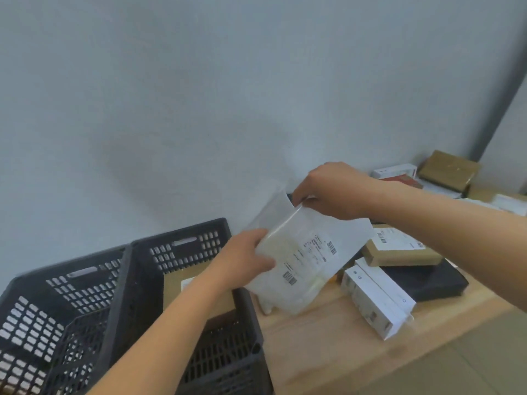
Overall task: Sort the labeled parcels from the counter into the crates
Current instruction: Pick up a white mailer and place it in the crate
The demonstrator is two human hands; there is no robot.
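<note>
holding a white poly mailer point(302, 258) mid-frame, over the left end of the wooden counter point(328, 354) and just right of the nearer black crate point(182, 231), label facing the camera and slanting from lower left to upper right. gripped at its left edge by the left hand point(242, 259), fingers curled round it, and pinched at its top edge by the right hand point(333, 192). likely just a short swing left and down into that crate, left hand nearer.

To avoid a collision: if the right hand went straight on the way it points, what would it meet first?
Probably the grey wall. The right hand, pinching the white parcel, points left and slightly away, passing over the black crate; nothing else shows in that line, though depth is unclear.
</note>
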